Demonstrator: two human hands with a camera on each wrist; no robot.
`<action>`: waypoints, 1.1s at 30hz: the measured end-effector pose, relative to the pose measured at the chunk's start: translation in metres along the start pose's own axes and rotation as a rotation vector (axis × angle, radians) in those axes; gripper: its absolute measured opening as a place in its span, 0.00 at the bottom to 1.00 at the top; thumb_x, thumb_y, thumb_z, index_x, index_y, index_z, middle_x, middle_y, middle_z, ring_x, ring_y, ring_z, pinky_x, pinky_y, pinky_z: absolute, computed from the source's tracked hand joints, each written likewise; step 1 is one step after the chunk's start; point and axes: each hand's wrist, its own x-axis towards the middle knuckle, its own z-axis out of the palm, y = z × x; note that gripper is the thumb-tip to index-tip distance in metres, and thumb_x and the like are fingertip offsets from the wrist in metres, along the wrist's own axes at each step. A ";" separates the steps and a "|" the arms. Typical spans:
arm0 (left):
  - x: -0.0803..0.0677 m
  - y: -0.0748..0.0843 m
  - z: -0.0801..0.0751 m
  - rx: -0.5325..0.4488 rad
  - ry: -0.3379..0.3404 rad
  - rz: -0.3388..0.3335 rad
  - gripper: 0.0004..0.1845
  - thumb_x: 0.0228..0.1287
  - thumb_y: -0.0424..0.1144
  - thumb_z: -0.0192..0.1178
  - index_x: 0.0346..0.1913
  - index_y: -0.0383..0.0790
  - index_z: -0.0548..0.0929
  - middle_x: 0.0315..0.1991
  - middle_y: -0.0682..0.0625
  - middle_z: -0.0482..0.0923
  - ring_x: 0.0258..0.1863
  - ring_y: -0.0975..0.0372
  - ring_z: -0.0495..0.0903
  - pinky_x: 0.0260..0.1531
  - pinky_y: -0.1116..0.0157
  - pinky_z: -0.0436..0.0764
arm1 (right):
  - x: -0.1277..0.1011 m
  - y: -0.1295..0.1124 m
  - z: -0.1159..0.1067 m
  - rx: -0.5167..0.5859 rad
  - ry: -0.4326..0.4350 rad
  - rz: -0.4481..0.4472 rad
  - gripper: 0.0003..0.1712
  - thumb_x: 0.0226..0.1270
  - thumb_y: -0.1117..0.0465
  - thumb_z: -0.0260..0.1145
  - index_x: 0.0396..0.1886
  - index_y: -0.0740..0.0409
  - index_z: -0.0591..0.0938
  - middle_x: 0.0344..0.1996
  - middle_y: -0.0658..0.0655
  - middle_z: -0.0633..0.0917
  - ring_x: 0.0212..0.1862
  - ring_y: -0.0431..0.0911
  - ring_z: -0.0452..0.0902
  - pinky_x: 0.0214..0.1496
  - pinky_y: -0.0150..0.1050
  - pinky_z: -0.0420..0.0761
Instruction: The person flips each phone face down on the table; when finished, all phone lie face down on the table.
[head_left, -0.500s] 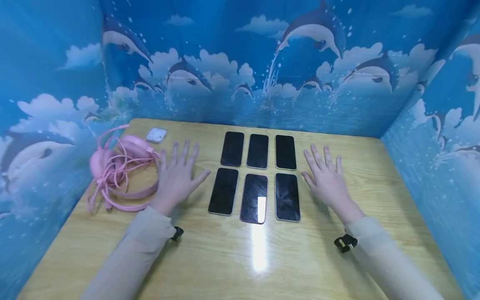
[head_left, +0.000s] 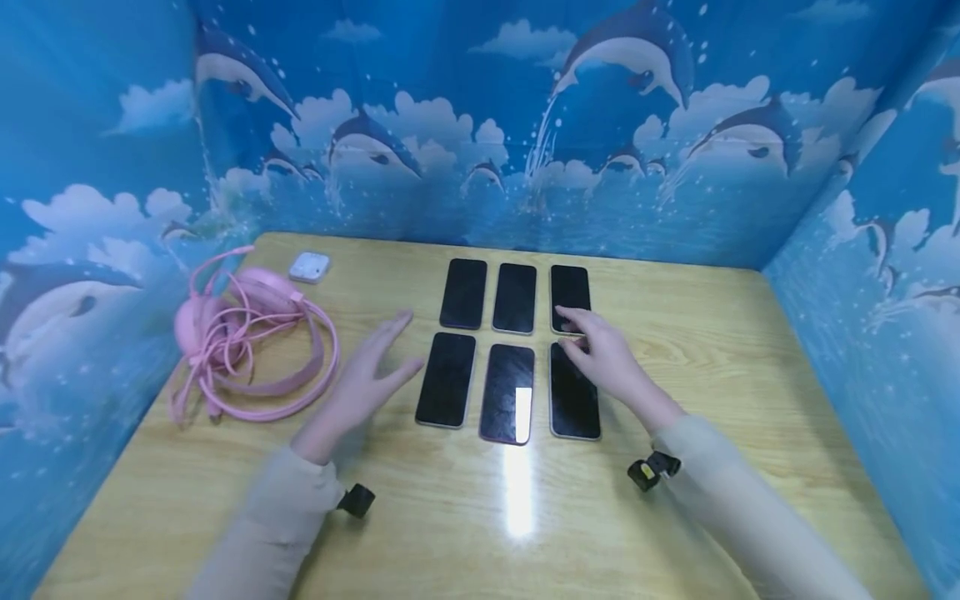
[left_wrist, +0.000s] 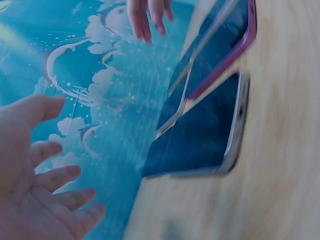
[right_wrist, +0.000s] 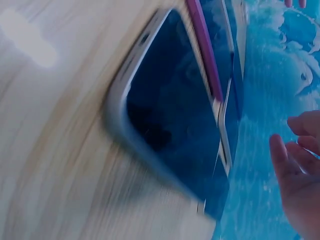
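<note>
Several dark-screened smartphones lie face up in two rows of three. My right hand (head_left: 609, 360) hovers over the right column, between the back right phone (head_left: 570, 283) and the front right phone (head_left: 574, 408). Its fingers are loosely bent and hold nothing. In the right wrist view, that hand (right_wrist: 300, 180) is apart from the silver-edged phone (right_wrist: 165, 100). My left hand (head_left: 360, 383), fingers extended and thumb spread, is above the table left of the front left phone (head_left: 446, 379). A purple-edged phone (head_left: 495, 383) lies front middle; the back left (head_left: 463, 292) and back middle phones (head_left: 514, 298) are behind.
Pink headphones (head_left: 288, 387) with a tangled cable lie at the left of the wooden table (head_left: 712, 350). Behind them is a small white case (head_left: 309, 267). Dolphin-printed curtains (head_left: 450, 208) enclose the back and sides. A light reflection shows on the tabletop.
The right hand has moved left from beside the phones to over the right column, its fingers bending. My left hand has turned onto its side, fingers closer together. The phones have stayed put.
</note>
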 end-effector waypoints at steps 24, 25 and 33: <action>-0.026 -0.031 0.070 -0.583 0.104 -0.114 0.36 0.58 0.30 0.66 0.69 0.32 0.64 0.69 0.41 0.62 0.68 0.53 0.61 0.67 0.67 0.60 | 0.067 -0.039 0.076 0.124 -0.332 -0.042 0.27 0.60 0.73 0.65 0.61 0.64 0.73 0.54 0.61 0.77 0.52 0.51 0.77 0.53 0.38 0.81; -0.027 -0.033 0.071 -0.564 0.104 -0.102 0.36 0.58 0.31 0.66 0.69 0.32 0.64 0.69 0.41 0.61 0.69 0.53 0.60 0.67 0.67 0.60 | 0.069 -0.039 0.078 0.113 -0.341 -0.042 0.28 0.60 0.73 0.66 0.61 0.64 0.73 0.55 0.61 0.77 0.51 0.51 0.78 0.53 0.38 0.80; -0.029 -0.045 0.075 -0.289 0.061 0.002 0.45 0.51 0.35 0.73 0.71 0.38 0.62 0.70 0.42 0.60 0.69 0.54 0.59 0.67 0.64 0.61 | 0.078 -0.038 0.090 0.005 -0.378 -0.054 0.31 0.55 0.70 0.71 0.60 0.66 0.74 0.51 0.62 0.79 0.50 0.51 0.76 0.55 0.41 0.78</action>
